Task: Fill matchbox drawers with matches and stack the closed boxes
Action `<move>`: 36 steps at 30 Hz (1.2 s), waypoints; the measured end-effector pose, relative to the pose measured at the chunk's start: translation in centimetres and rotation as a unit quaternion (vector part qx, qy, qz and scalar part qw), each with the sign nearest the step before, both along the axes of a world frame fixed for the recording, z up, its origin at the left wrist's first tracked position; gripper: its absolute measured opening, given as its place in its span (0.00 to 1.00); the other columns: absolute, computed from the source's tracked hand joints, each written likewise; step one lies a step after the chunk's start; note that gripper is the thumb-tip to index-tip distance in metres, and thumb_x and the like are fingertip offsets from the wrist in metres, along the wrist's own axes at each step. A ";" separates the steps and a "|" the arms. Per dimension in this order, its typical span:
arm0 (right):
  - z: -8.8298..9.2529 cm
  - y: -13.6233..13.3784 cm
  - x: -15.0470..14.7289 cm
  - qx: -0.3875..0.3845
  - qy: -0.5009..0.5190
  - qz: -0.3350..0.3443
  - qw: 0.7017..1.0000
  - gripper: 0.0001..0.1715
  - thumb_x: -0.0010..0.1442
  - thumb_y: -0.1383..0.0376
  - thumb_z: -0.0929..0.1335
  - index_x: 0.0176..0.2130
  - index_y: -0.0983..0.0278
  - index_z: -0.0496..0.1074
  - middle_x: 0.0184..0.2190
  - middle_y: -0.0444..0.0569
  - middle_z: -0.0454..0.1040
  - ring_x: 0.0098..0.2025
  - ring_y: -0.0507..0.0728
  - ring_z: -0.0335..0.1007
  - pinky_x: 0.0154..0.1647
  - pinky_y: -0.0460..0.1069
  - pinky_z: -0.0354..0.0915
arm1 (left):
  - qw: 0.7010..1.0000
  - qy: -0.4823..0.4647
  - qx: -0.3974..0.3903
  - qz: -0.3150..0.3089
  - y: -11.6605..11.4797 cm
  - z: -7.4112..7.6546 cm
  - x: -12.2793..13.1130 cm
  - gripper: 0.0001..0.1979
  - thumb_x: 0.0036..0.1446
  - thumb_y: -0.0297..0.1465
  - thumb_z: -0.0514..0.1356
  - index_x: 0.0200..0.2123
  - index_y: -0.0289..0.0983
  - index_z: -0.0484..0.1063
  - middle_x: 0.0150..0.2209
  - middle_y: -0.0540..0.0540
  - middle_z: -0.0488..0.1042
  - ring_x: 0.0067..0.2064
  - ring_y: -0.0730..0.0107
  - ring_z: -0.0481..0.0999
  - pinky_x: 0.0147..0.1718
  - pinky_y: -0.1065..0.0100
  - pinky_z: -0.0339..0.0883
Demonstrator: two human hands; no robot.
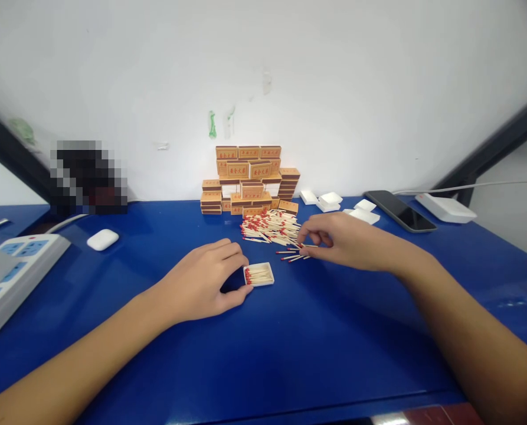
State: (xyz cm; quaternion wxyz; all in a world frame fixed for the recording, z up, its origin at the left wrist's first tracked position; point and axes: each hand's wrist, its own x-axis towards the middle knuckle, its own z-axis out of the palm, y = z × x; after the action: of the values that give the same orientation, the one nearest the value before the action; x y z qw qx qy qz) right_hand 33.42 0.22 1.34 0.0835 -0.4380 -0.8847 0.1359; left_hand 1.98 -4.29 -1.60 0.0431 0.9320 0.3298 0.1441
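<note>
A small white matchbox tray (pixel 268 282) lies on the blue table, partly filled with red-tipped matches (pixel 258 275). My left hand (pixel 210 280) grips the tray's left end between thumb and fingers. Behind and to the right is a heap of loose matches (pixel 269 224), heads pointing mostly left. At the heap's right front edge, my right hand (pixel 334 239) has thumb and fingertips pinched together on matches, how many I cannot tell. Several stray matches (pixel 290 254) lie flat just left of these fingertips.
Orange matchboxes (pixel 252 192) stand stacked against the white wall. Several white empty trays (pixel 329 200), a black phone (pixel 400 211) and a white box (pixel 447 208) sit at the back right. On the left are a white earbud case (pixel 102 239) and a power strip (pixel 46 254).
</note>
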 end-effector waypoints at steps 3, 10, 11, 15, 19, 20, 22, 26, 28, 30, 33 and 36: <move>-0.4 -0.4 -0.7 -0.034 0.004 0.033 0.999 0.10 0.66 0.59 0.71 0.45 0.61 0.78 0.36 0.47 0.74 0.34 0.55 0.66 0.34 0.49 0.58 | 1.000 0.002 0.003 0.001 0.0 0.0 0.0 0.12 0.68 0.38 0.61 0.47 0.36 0.77 0.42 0.42 0.78 0.45 0.57 0.77 0.45 0.57 0.74; -1.3 -0.8 -2.2 -0.038 0.022 0.026 0.999 0.10 0.70 0.60 0.67 0.38 0.62 0.75 0.34 0.48 0.74 0.34 0.55 0.64 0.35 0.50 0.57 | 1.000 0.007 0.003 0.004 0.0 0.0 0.0 0.13 0.68 0.38 0.61 0.48 0.36 0.77 0.43 0.42 0.78 0.46 0.57 0.77 0.46 0.56 0.74; -1.4 -0.9 -2.3 -0.040 0.022 0.020 0.999 0.11 0.70 0.60 0.67 0.37 0.62 0.74 0.34 0.48 0.74 0.34 0.55 0.64 0.35 0.50 0.57 | 1.000 0.007 0.003 0.004 0.0 0.0 0.0 0.13 0.68 0.38 0.61 0.48 0.36 0.77 0.43 0.42 0.78 0.46 0.57 0.77 0.46 0.56 0.74; -1.5 -1.1 -2.4 -0.063 0.020 0.004 0.998 0.15 0.72 0.57 0.65 0.36 0.62 0.72 0.35 0.49 0.75 0.35 0.56 0.66 0.35 0.50 0.57 | 1.000 0.007 0.004 0.003 0.1 0.0 0.1 0.13 0.68 0.38 0.60 0.48 0.35 0.77 0.43 0.42 0.78 0.46 0.57 0.77 0.46 0.56 0.74; -1.4 -1.2 -2.4 -0.084 0.016 -0.004 0.996 0.16 0.72 0.56 0.66 0.35 0.62 0.71 0.35 0.49 0.76 0.34 0.56 0.66 0.35 0.50 0.57 | 1.000 0.005 0.004 0.003 0.0 0.1 0.0 0.12 0.68 0.38 0.61 0.47 0.36 0.77 0.42 0.42 0.78 0.45 0.57 0.77 0.45 0.57 0.74; -1.4 -1.2 -2.4 -0.087 0.016 -0.006 0.996 0.16 0.72 0.55 0.66 0.35 0.62 0.71 0.35 0.49 0.76 0.34 0.56 0.66 0.35 0.50 0.58 | 1.000 0.005 0.004 0.003 0.0 0.1 0.0 0.12 0.68 0.38 0.61 0.47 0.36 0.77 0.42 0.43 0.78 0.45 0.57 0.77 0.45 0.58 0.74; -1.4 -1.1 -2.3 -0.091 0.018 -0.008 0.996 0.16 0.72 0.55 0.65 0.36 0.62 0.71 0.36 0.49 0.76 0.35 0.56 0.67 0.35 0.50 0.58 | 1.000 0.006 0.004 0.003 0.0 0.1 0.0 0.12 0.68 0.37 0.60 0.47 0.36 0.77 0.42 0.43 0.78 0.44 0.58 0.77 0.44 0.58 0.73; -1.5 -0.7 -1.7 -0.078 0.009 -0.016 0.997 0.14 0.72 0.57 0.65 0.36 0.62 0.71 0.37 0.50 0.76 0.35 0.56 0.67 0.36 0.51 0.58 | 1.000 0.010 0.007 0.005 -0.1 0.2 0.0 0.12 0.68 0.37 0.60 0.47 0.36 0.77 0.42 0.43 0.78 0.44 0.58 0.77 0.43 0.58 0.73; -1.4 -0.6 -1.4 -0.074 0.004 -0.018 0.997 0.13 0.71 0.58 0.65 0.36 0.62 0.71 0.36 0.49 0.76 0.34 0.55 0.67 0.35 0.50 0.58 | 1.000 0.010 0.007 0.005 -0.1 0.2 0.0 0.12 0.68 0.37 0.61 0.48 0.36 0.77 0.42 0.43 0.78 0.45 0.58 0.77 0.44 0.58 0.74; -1.2 -0.7 -1.3 -0.083 0.002 -0.019 0.996 0.14 0.71 0.57 0.66 0.35 0.61 0.71 0.35 0.48 0.75 0.33 0.55 0.66 0.33 0.50 0.57 | 1.000 0.009 0.006 0.006 0.0 0.2 0.0 0.12 0.68 0.37 0.61 0.48 0.36 0.77 0.42 0.43 0.78 0.45 0.58 0.77 0.44 0.58 0.74; -1.0 -0.9 -1.4 -0.091 -0.004 -0.021 0.996 0.14 0.70 0.55 0.68 0.35 0.61 0.71 0.34 0.47 0.74 0.32 0.55 0.65 0.32 0.50 0.57 | 1.000 0.011 0.004 0.007 0.0 0.1 0.0 0.12 0.68 0.38 0.61 0.48 0.36 0.77 0.43 0.42 0.78 0.45 0.57 0.77 0.45 0.57 0.74; -0.9 -1.0 -1.6 -0.088 -0.006 -0.017 0.996 0.12 0.69 0.57 0.68 0.36 0.61 0.72 0.35 0.48 0.74 0.34 0.55 0.65 0.33 0.50 0.57 | 1.000 0.012 0.001 0.005 -0.1 0.1 0.0 0.13 0.68 0.38 0.61 0.48 0.36 0.77 0.43 0.42 0.78 0.45 0.57 0.77 0.45 0.57 0.74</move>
State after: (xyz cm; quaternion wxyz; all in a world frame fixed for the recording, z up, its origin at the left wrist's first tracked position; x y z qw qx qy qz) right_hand 31.87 -0.79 0.44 0.0418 -0.4595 -0.8622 0.2093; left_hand 2.00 -4.35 -1.50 0.0369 0.9320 0.3350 0.1335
